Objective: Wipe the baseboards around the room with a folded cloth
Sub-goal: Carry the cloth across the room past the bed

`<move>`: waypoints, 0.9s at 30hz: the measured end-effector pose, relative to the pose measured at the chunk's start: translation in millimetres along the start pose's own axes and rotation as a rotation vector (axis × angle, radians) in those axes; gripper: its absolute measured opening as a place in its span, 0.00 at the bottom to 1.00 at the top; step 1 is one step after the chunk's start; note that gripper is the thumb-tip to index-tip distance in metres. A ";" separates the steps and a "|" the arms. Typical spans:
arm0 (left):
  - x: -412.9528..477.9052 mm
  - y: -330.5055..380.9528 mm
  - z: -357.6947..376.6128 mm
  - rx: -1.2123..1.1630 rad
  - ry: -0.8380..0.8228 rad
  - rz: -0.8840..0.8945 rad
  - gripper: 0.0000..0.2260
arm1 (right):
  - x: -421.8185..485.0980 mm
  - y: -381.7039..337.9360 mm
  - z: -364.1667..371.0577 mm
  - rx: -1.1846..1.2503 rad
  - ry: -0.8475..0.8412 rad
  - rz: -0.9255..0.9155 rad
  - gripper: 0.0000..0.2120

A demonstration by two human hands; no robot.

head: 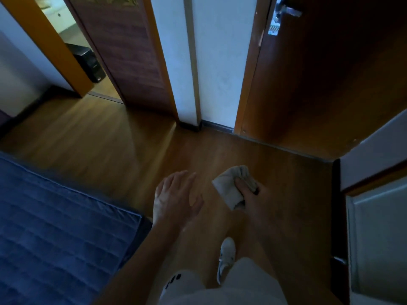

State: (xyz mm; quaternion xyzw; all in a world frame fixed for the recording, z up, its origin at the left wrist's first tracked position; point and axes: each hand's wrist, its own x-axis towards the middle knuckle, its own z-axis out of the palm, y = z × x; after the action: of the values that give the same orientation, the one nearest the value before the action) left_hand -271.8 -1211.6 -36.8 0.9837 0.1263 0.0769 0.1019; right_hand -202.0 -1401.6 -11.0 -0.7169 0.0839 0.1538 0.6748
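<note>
My right hand grips a folded pale cloth, held in the air above the wooden floor. To its left my left hand hovers palm down with fingers spread and nothing in it. A dark baseboard runs along the foot of the white wall straight ahead, well beyond both hands. A second dark baseboard lines the wall on the right, and another one follows the wall at far left.
A blue quilted mattress fills the lower left. An open doorway leads out at upper left, a dark wooden door stands at right. My white shoe rests on the wooden floor. A white panel is at right.
</note>
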 end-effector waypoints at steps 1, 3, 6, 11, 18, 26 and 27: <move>15.0 2.3 0.4 0.002 0.007 -0.017 0.27 | 19.7 -7.4 0.4 -0.006 -0.014 -0.010 0.08; 40.9 4.9 0.0 -0.004 0.006 -0.059 0.27 | 54.6 -19.4 3.6 -0.004 -0.029 0.000 0.09; 69.1 3.9 -0.8 -0.035 0.009 -0.124 0.26 | 97.6 -28.8 14.3 0.033 -0.068 0.061 0.11; 102.8 -6.1 -1.9 -0.069 0.048 -0.227 0.25 | 151.1 -39.5 44.6 0.021 -0.178 0.086 0.08; 153.6 -52.4 4.4 -0.082 0.098 -0.371 0.24 | 204.6 -54.4 111.7 0.063 -0.320 0.109 0.07; 248.8 -157.1 0.2 -0.042 0.152 -0.421 0.24 | 286.8 -89.4 233.5 0.003 -0.415 0.051 0.04; 260.0 -174.3 0.8 -0.034 0.153 -0.427 0.24 | 297.7 -95.0 252.8 0.000 -0.426 0.043 0.06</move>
State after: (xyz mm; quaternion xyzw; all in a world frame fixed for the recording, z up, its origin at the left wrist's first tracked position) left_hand -63.6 -978.1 -43.3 0.9240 0.3378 0.1303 0.1227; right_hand 81.5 -1117.4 -31.5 -0.6663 -0.0455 0.3164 0.6737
